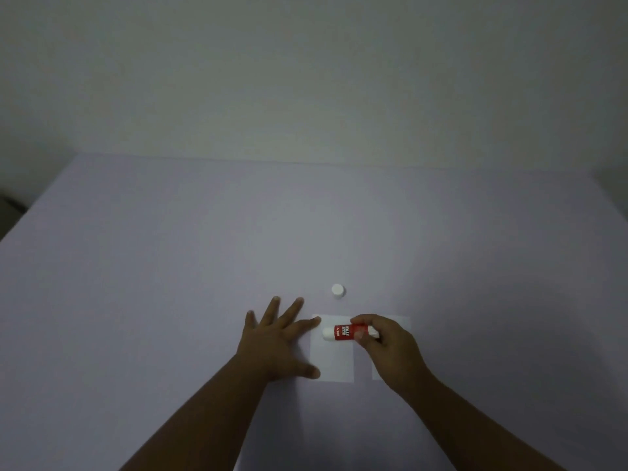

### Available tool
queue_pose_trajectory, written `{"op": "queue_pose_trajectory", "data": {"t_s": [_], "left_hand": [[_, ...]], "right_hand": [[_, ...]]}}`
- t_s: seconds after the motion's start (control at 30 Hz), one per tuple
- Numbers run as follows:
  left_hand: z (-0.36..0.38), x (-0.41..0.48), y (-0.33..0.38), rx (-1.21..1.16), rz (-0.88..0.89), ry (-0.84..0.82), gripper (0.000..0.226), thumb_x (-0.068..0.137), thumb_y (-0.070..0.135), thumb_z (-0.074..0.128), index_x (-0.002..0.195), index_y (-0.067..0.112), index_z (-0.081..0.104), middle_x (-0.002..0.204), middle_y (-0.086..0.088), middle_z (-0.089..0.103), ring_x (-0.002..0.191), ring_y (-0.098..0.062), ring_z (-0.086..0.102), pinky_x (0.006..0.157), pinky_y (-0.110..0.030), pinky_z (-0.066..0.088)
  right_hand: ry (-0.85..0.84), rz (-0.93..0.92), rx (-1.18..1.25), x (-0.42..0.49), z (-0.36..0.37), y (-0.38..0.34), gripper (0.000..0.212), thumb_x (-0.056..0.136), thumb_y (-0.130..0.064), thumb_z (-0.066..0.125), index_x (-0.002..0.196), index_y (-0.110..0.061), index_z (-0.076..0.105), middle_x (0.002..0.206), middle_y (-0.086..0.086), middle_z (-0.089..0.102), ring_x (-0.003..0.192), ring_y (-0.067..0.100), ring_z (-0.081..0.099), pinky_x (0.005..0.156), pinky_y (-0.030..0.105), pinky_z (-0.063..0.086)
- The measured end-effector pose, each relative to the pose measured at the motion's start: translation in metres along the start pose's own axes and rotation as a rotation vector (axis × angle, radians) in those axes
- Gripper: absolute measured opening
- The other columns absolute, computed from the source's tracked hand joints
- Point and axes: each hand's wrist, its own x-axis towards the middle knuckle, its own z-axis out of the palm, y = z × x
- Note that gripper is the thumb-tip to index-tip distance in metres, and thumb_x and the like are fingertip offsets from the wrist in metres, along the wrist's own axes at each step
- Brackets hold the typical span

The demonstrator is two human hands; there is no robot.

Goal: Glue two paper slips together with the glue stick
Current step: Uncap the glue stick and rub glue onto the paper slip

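Right grip [384, 338] clamped on glue stick [343, 332] over left paper slip [333, 362]; left grip [278, 338] splayed flat beside it.

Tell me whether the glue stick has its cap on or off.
Off. The white cap stands alone on the table beyond the slips, while the right hand holds the glue stick uncapped.

Your left hand [278, 338]: palm down, fingers [292, 309] splayed flat, thumb stretched out to the side | your right hand [384, 345]: curled closed, thumb and forefinger pinching together, knuckles up | both forearms bare, reaching forward, hands apart.
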Motion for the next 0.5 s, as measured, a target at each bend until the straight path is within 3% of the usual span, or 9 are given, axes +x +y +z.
{"op": "queue_pose_trajectory", "data": {"t_s": [0.13,0.5], "left_hand": [[-0.001,0.001,0.000,-0.021,-0.006,-0.026,0.104,0.054,0.086,0.051,0.141,0.058,0.001,0.156,0.020,-0.021,0.143,-0.021,-0.027,0.109,-0.062,-0.012],[-0.001,0.001,0.003,-0.054,-0.005,-0.035,0.103,0.057,0.083,0.054,0.142,0.056,0.002,0.156,0.019,-0.022,0.142,-0.020,-0.030,0.108,-0.061,-0.018]], "right_hand": [[-0.044,-0.142,-0.147,0.002,0.010,0.002,0.018,0.087,-0.016,0.059,0.104,-0.022,0.065,0.099,-0.012,0.058,0.095,0.003,0.052,0.086,0.016,0.038],[-0.074,-0.237,-0.260,0.003,0.023,0.008,0.020,0.091,-0.019,0.053,0.110,-0.022,0.061,0.110,-0.006,0.061,0.097,0.000,0.047,0.091,0.016,0.035]]}}
